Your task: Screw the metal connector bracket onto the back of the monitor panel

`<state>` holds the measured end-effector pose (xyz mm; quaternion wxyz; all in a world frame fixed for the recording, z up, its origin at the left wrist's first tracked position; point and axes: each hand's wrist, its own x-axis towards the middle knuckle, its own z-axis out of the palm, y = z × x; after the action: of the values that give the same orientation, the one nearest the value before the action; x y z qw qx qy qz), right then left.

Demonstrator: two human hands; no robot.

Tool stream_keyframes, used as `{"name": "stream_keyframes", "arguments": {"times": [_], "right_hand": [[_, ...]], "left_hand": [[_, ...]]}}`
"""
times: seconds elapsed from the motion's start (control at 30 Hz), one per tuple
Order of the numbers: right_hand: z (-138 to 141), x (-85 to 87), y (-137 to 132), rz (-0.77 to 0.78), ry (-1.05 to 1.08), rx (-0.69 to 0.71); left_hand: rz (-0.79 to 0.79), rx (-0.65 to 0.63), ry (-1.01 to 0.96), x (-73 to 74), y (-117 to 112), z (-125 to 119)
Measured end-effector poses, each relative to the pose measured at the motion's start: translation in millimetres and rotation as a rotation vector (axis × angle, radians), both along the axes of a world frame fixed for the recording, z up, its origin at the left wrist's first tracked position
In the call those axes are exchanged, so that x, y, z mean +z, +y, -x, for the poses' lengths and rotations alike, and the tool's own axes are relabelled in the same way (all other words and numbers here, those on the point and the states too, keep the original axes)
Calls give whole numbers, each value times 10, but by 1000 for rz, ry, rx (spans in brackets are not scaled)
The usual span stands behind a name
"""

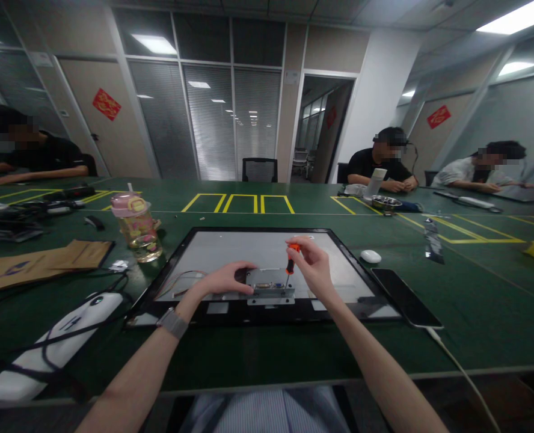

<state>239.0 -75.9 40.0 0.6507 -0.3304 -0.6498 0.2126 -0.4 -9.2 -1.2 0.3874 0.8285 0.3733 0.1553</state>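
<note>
A flat panel [204, 255] with a black frame and pale grey back lies in front of me on the green table. Near its front edge sits a metal bracket [271, 293] with connector ports along it. My left hand [224, 279] grips the bracket's left end, thumb in front and fingers behind. In my right hand [312, 264] is a screwdriver [290, 264] with an orange and black handle, held nearly upright. Its tip points down at the bracket's right part; whether it sits in a screw is too small to tell. Thin coloured wires [177, 282] lie left of the bracket.
Left of the panel stand a pink-lidded bottle [136, 225] and a white power strip [59, 343] with black cables. On the right lie a phone [405, 294] with a cable and a white earbud case [370, 257]. Several people sit around the table.
</note>
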Motion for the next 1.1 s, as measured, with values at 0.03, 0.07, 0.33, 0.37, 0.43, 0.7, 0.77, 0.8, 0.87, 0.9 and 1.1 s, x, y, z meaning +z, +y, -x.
{"name": "stream_keyframes", "arguments": {"times": [0.03,0.07,0.33,0.37,0.43,0.7,0.77,0.8,0.87,0.9,1.1], "right_hand": [[-3,-8,8,-26,-6,-48],[-5,-14,12,-48,-13,-91],[24,6,-62,-20,-89,-4],[29,8,-64,-40,-112,-29],[36,10,-64,-92,-147,-116],[39,29,-109,-80,-82,-68],[49,24,-105,-87,-79,-80],[53,18,-97,-93,-78,-104],[56,7,-74,-101,-61,-148],[52,5,-63,-101,-49,-155],[-4,30,-34,-17,-9,-58]], "left_hand": [[-1,-1,-2,-2,0,1],[-2,-1,-3,-1,-1,2],[-8,10,9,39,-33,-14],[-9,11,10,43,-36,-16],[-14,11,12,51,-41,-17],[-6,9,14,48,-35,-13],[-8,12,17,46,-33,-13],[-9,10,20,45,-31,-14],[-13,4,21,42,-27,-14],[-14,1,18,40,-24,-14],[-1,-6,0,30,-21,-10]]}}
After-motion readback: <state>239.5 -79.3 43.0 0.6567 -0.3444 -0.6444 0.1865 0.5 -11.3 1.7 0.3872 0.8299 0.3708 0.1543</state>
